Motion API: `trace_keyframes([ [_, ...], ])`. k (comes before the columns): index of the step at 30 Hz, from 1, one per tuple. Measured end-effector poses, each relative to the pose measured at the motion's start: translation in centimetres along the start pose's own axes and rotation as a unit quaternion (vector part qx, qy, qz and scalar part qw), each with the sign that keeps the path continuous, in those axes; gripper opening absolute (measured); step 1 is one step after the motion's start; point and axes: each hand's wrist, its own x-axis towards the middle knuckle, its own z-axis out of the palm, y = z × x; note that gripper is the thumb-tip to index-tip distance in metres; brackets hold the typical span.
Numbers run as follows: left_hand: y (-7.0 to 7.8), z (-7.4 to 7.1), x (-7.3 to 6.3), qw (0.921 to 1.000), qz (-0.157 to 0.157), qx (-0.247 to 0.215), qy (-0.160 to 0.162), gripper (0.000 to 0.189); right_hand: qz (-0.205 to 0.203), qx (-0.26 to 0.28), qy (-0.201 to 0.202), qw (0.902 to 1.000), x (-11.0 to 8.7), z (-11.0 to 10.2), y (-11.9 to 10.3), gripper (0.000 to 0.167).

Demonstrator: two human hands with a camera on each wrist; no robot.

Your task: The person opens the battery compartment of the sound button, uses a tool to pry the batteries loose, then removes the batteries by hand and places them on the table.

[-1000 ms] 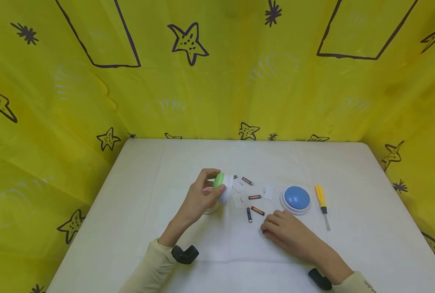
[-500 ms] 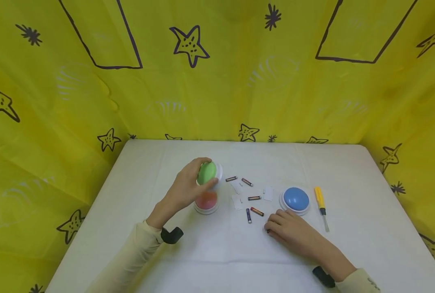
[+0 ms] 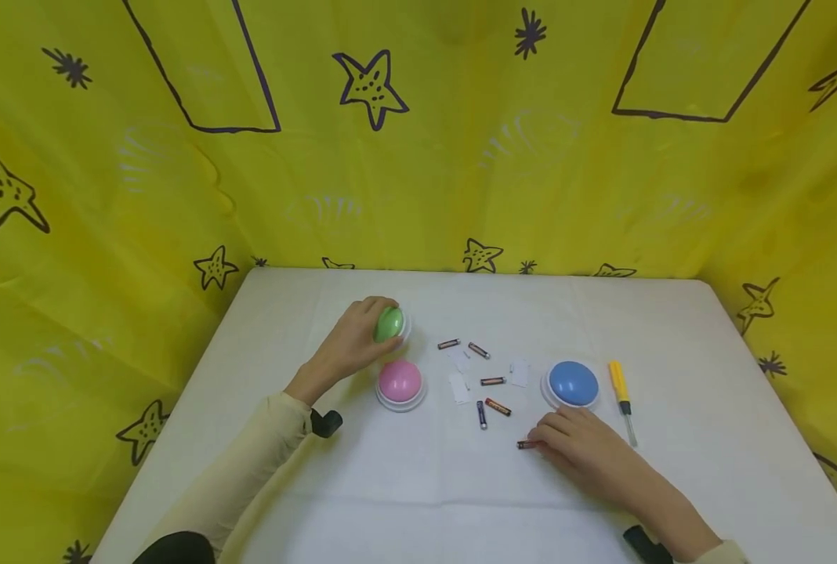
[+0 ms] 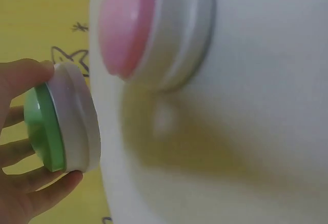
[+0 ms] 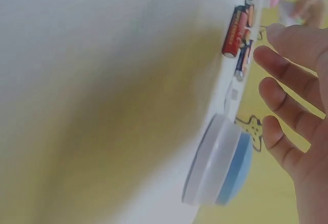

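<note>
My left hand (image 3: 351, 337) grips a green-domed push button (image 3: 389, 324) by its white base, thumb on one side and fingers on the other. In the left wrist view, this green button (image 4: 48, 124) is tilted on its side, apart from the tabletop. A pink-domed push button (image 3: 400, 382) sits on the table just nearer than it. My right hand (image 3: 588, 450) is over the table with loosely bent fingers and nothing between them, as the right wrist view shows. By its fingertips lies a battery (image 3: 527, 444). A blue-domed push button (image 3: 572, 384) stands just beyond this hand.
Several loose batteries (image 3: 492, 381) lie mid-table among small white pieces (image 3: 519, 373), probably covers. A yellow-handled screwdriver (image 3: 619, 385) lies right of the blue button. The white table (image 3: 362, 486) is backed by a yellow patterned curtain (image 3: 418, 172).
My left hand has carried the green button leftward and away, past the pink one, which is now uncovered. My right hand has shifted slightly right, and the battery by it now shows.
</note>
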Motion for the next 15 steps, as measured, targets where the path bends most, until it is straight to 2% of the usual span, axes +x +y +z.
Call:
trace_keyframes([
  [5, -1.6, 0.9, 0.1, 0.9987, -0.034, 0.01, -0.037, 0.052, 0.025, -0.006, -0.002, 0.9997, -0.9, -1.0, 0.0, 0.033],
  [8, -2.7, 1.3, -0.1, 0.9968, -0.047, 0.031, -0.057, 0.052, 0.038, -0.01, -0.002, 0.9992, -1.5, -2.0, 0.1, 0.034],
  [12, -3.8, 1.2, -0.5, 0.9949, -0.057, 0.042, -0.071, 0.053, 0.031, -0.016, 0.016, 0.9992, -2.5, -3.3, 1.0, 0.042],
  [14, -4.1, 0.9, -0.8, 0.9939, -0.066, 0.041, -0.079, 0.054, 0.025, -0.02, 0.023, 0.9992, -3.1, -4.0, 1.6, 0.04],
  [15, -4.2, 0.8, -0.9, 0.9931, -0.071, 0.041, -0.084, 0.054, 0.026, -0.021, 0.027, 0.9991, -3.5, -4.3, 2.0, 0.03],
])
